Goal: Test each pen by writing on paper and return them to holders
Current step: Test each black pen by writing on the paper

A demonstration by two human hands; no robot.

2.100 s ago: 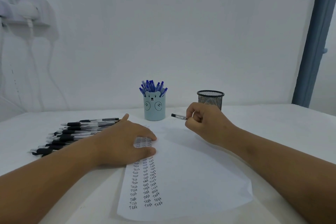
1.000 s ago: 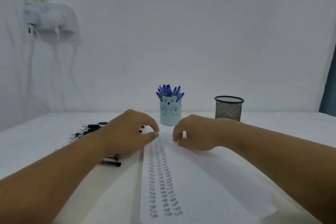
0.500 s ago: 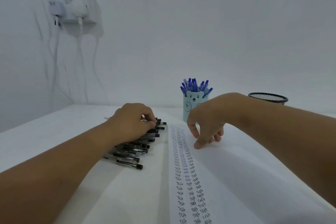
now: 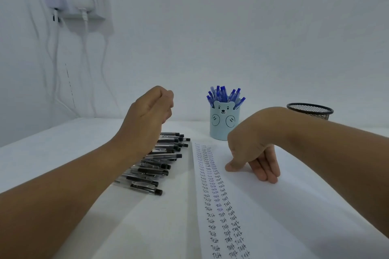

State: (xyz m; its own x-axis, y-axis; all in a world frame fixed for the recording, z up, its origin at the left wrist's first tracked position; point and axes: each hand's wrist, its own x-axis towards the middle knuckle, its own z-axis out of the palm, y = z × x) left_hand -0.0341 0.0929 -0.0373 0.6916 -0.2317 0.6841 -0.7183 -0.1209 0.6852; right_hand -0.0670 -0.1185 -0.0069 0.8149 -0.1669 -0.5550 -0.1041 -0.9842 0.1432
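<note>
The left hand (image 4: 150,111) is seen raised at centre left of the frame, its fingers curled tight; whether a pen is held inside cannot be told, as the palm side is turned away. The right hand (image 4: 250,153) is lowered at centre right, its straight fingers (image 4: 266,169) and thumb tip pressed onto the paper (image 4: 284,206).

Below the left hand, a heap of black pens (image 4: 160,162) is laid on the table (image 4: 63,153), just left of the paper's edge; part of the heap is covered by the forearm, so no exact count can be made, though well over a dozen are shown. Three columns of the handwritten word "Test" are run down the sheet's left side, and the sheet is cut off at the bottom and right edges of the frame.

Two holders are stood at the back of the table. A pale blue bear cup (image 4: 224,121), at centre, is filled with blue pens (image 4: 225,94), too tightly bunched to be counted. A black mesh cup (image 4: 310,110), at right, is half hidden behind the right wrist, and its contents cannot be made out.

The table is covered in white and set against a plain white wall. At upper left, a wall socket (image 4: 75,1) with plugs and hanging white cables is fixed.
</note>
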